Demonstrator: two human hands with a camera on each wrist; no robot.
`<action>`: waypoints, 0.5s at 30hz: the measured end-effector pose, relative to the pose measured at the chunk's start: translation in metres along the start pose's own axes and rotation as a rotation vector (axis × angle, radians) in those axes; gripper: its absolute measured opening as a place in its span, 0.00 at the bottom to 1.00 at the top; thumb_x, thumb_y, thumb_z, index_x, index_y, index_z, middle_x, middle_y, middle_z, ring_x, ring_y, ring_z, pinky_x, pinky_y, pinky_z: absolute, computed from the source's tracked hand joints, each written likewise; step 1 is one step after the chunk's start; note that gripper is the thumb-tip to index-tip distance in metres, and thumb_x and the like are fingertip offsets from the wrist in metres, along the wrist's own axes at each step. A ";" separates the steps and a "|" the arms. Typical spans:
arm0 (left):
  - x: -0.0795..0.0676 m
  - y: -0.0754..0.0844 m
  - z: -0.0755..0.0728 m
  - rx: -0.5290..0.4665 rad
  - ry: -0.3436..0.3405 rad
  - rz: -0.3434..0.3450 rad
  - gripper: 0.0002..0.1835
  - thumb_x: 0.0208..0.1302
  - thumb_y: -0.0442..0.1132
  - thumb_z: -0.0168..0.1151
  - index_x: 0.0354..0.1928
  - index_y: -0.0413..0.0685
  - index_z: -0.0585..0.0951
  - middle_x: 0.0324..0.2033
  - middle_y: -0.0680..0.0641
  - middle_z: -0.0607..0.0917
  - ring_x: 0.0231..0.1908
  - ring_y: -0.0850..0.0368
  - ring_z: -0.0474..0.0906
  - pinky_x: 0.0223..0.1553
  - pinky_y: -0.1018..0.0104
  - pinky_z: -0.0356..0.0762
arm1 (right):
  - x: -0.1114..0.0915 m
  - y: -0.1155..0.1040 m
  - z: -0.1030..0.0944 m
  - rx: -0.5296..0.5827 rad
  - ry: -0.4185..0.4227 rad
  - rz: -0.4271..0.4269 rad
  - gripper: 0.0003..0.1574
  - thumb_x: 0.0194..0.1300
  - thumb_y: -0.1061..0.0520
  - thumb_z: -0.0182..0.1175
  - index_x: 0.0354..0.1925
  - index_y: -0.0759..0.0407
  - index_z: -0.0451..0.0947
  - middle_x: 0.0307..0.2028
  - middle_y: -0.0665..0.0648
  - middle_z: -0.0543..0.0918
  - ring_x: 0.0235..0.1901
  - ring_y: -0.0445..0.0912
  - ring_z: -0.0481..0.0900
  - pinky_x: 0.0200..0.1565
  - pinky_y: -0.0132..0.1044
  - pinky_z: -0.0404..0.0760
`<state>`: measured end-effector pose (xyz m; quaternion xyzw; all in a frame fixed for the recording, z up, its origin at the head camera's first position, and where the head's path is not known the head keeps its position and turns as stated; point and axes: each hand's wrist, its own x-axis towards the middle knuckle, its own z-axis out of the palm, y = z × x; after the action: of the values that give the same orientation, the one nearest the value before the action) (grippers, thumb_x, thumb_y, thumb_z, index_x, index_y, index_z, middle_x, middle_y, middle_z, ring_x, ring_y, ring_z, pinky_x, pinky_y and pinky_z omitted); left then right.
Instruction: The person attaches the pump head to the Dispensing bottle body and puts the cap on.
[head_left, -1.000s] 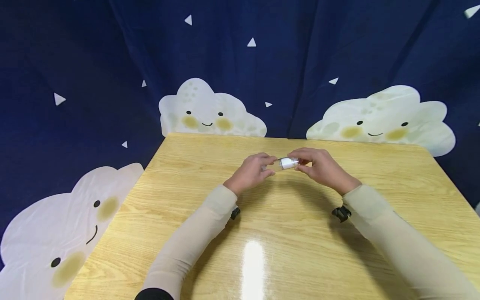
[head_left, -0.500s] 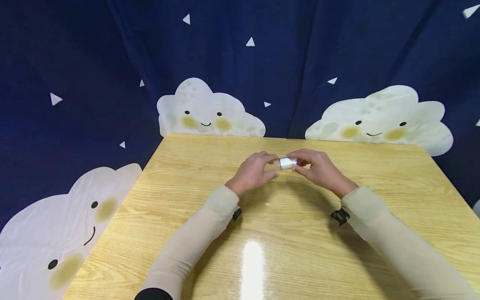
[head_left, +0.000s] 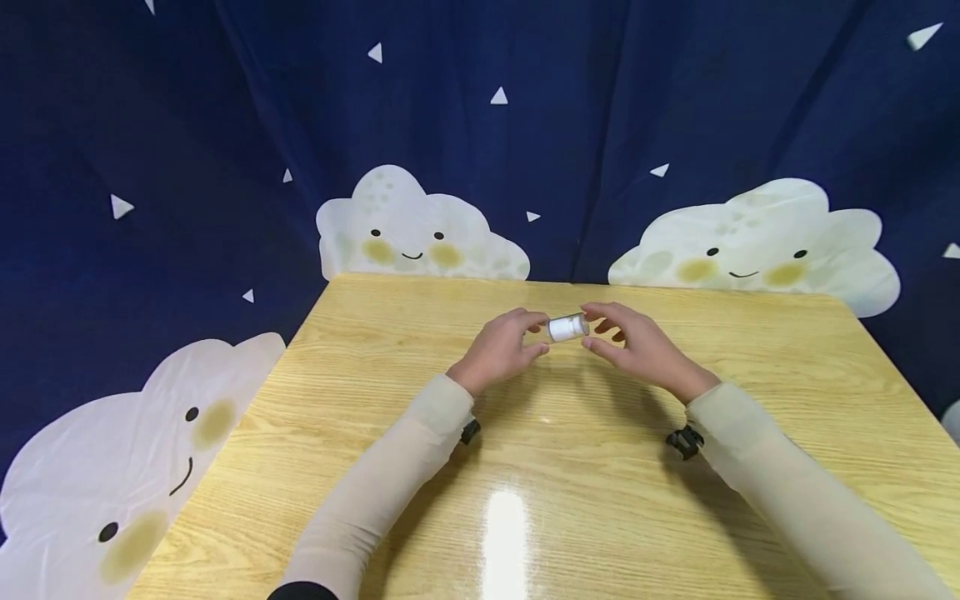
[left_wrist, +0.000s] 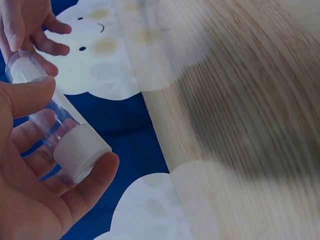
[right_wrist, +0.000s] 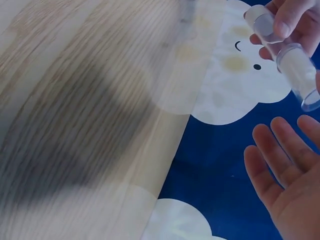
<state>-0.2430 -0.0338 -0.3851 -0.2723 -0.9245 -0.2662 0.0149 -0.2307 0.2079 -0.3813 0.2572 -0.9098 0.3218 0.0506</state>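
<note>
A small clear cylindrical bottle (head_left: 567,327) with white end parts is held tilted above the table. My left hand (head_left: 495,350) grips it by one end, thumb on one side and fingers on the other. In the left wrist view a white end piece (left_wrist: 82,152) lies among those fingers. My right hand (head_left: 645,346) is at the bottle's other end, thumb and fingers spread around it. The right wrist view shows the right hand's fingers (right_wrist: 280,155) extended and apart from the bottle (right_wrist: 299,72), whose clear rim faces them. The right thumb is mostly cut off there.
The wooden table (head_left: 585,500) stretches beneath both arms, its far edge just beyond the hands. Behind it hangs a dark blue curtain (head_left: 450,100) with white clouds and triangles. A black wrist device (head_left: 684,442) sits under the right sleeve.
My right fingers and thumb have loosened from the bottle's end and spread apart. The bottle has shifted slightly left with my left hand still gripping it.
</note>
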 end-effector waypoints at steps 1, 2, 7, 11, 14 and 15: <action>0.000 -0.001 0.000 -0.004 0.003 -0.003 0.23 0.67 0.45 0.65 0.63 0.51 0.78 0.53 0.46 0.84 0.54 0.53 0.82 0.54 0.58 0.81 | -0.001 0.001 0.000 0.002 0.001 0.006 0.31 0.71 0.53 0.60 0.67 0.61 0.69 0.61 0.66 0.78 0.51 0.61 0.82 0.47 0.56 0.83; -0.001 -0.001 0.000 -0.007 0.006 -0.005 0.23 0.67 0.45 0.65 0.63 0.51 0.78 0.53 0.47 0.84 0.54 0.52 0.82 0.54 0.58 0.81 | -0.001 0.002 0.000 0.005 0.002 0.012 0.29 0.71 0.53 0.60 0.66 0.61 0.71 0.61 0.66 0.78 0.52 0.61 0.82 0.47 0.56 0.83; -0.003 -0.007 0.000 -0.009 0.031 -0.035 0.23 0.68 0.46 0.65 0.63 0.51 0.78 0.54 0.48 0.85 0.52 0.51 0.82 0.53 0.58 0.81 | -0.004 0.006 0.000 0.003 0.003 0.036 0.22 0.72 0.53 0.58 0.59 0.62 0.75 0.59 0.65 0.79 0.53 0.61 0.81 0.48 0.57 0.83; -0.006 -0.013 -0.002 -0.005 0.084 -0.047 0.21 0.67 0.46 0.65 0.60 0.51 0.79 0.53 0.48 0.86 0.47 0.52 0.81 0.50 0.57 0.79 | -0.007 0.012 0.001 -0.003 0.000 0.047 0.21 0.73 0.52 0.58 0.58 0.61 0.76 0.59 0.64 0.79 0.54 0.60 0.81 0.49 0.58 0.82; -0.008 -0.018 -0.006 -0.026 0.111 -0.067 0.19 0.67 0.46 0.65 0.58 0.52 0.80 0.51 0.48 0.87 0.45 0.53 0.81 0.48 0.58 0.80 | -0.010 0.016 0.001 -0.011 -0.005 0.063 0.22 0.73 0.51 0.57 0.59 0.61 0.75 0.60 0.64 0.78 0.55 0.60 0.81 0.49 0.57 0.82; -0.009 -0.019 -0.008 -0.037 0.115 -0.078 0.19 0.67 0.46 0.65 0.58 0.51 0.79 0.51 0.48 0.87 0.46 0.53 0.81 0.49 0.58 0.80 | -0.011 0.017 0.001 -0.014 -0.010 0.070 0.23 0.73 0.50 0.57 0.60 0.61 0.75 0.60 0.64 0.78 0.55 0.60 0.80 0.49 0.57 0.82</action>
<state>-0.2459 -0.0561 -0.3893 -0.2205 -0.9270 -0.2987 0.0527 -0.2298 0.2236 -0.3942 0.2263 -0.9207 0.3159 0.0366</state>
